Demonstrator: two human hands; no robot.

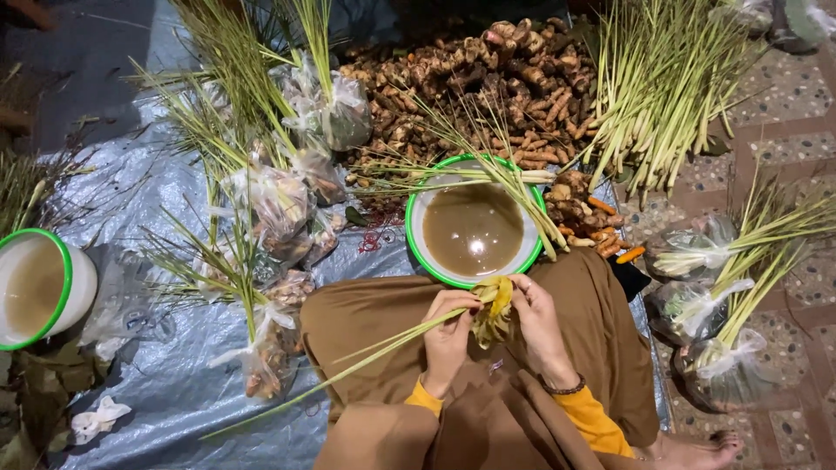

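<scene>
Left hand: the left hand (447, 335) is curled shut around a lemongrass stalk (374, 352), whose long green end slants down and away to the person's left, across the brown cloth on the lap (366, 318).
Right hand: the right hand (538, 324) pinches the top of a yellowish bundle (493, 312) – fingers closed on it, thumb side meeting the left hand.
Bundle: held between both hands, just below the rim of the bowl.
Bowl: a green-rimmed white bowl (416, 228) of murky brown water, with lemongrass lying across its upper edge.
Behind it: a heap of ginger-like rhizomes (488, 83) and a pile of loose lemongrass (662, 78).
Sides: tied plastic bags (279, 204) of roots and stalks – more bags (714, 361) on the tiled floor.
Ground: a blue-grey tarpaulin (165, 383).
Far left: a second green-rimmed bowl (65, 287).
</scene>
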